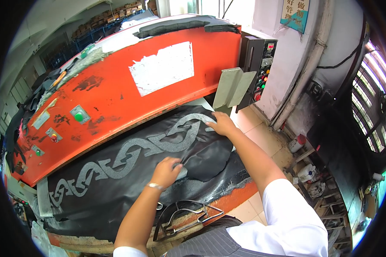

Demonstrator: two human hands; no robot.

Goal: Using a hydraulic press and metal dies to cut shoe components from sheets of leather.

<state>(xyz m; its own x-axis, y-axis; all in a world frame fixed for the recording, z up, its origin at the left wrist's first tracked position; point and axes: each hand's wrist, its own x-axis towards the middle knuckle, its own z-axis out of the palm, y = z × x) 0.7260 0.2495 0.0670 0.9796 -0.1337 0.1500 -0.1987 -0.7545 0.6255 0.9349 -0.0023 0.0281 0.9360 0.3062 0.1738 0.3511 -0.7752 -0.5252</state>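
Observation:
A black leather-like sheet [128,195] lies wrinkled across the press bed. Along it runs a row of linked, curving grey shapes [163,146]; whether these are gaps in the sheet or pieces on it, I cannot tell. My right hand [223,124] is at the sheet's far right edge, thumb and fingers closed on the material by the last grey curve. Over the middle of the sheet is my left hand [166,172], slightly blurred, its fingers loosely bent and thumb apart. Just beside it, a small pale patch [182,173] shows at a fold in the black material.
An orange press beam [111,81] with buttons spans the far side above the bed. To its right stands a control box [258,73] with lit buttons. Black metal-strip frames [188,216] lie at the near edge. Cluttered shelves [326,201] stand at right.

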